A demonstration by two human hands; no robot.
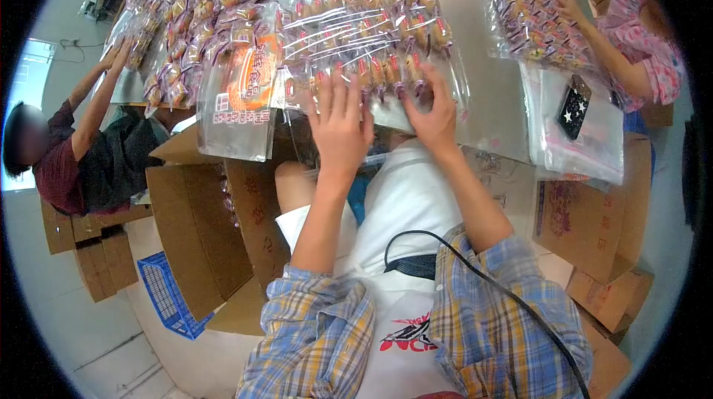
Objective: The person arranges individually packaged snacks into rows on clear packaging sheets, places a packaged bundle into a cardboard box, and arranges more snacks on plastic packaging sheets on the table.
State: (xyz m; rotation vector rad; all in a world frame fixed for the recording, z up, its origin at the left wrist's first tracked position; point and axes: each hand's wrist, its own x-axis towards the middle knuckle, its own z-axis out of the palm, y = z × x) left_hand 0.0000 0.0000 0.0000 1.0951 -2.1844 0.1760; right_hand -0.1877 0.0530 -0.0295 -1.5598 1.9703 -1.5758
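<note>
- Maroon-clad co-worker (59,176), at far left, reaches both arms over wrapped snacks (178,76) spread on the table.
- A printed plastic bag (241,102) lies beside the clear bag of snacks (364,26); it could snag or slide off the table edge if brushed by a wrist.
- The left hand (340,120), palm down, fingers slightly spread, touches the clear bag's near side; uneven pressure could skew its rows.
- The clear bag lies flat on the table, ahead of both palms, its nearest row under the fingertips.
- The right hand (437,113) arches at the near right corner, thumb and fingers apart; a hard push could bunch the film.
- At right, a pink-sleeved co-worker (624,42) handles another filled bag (531,16).
</note>
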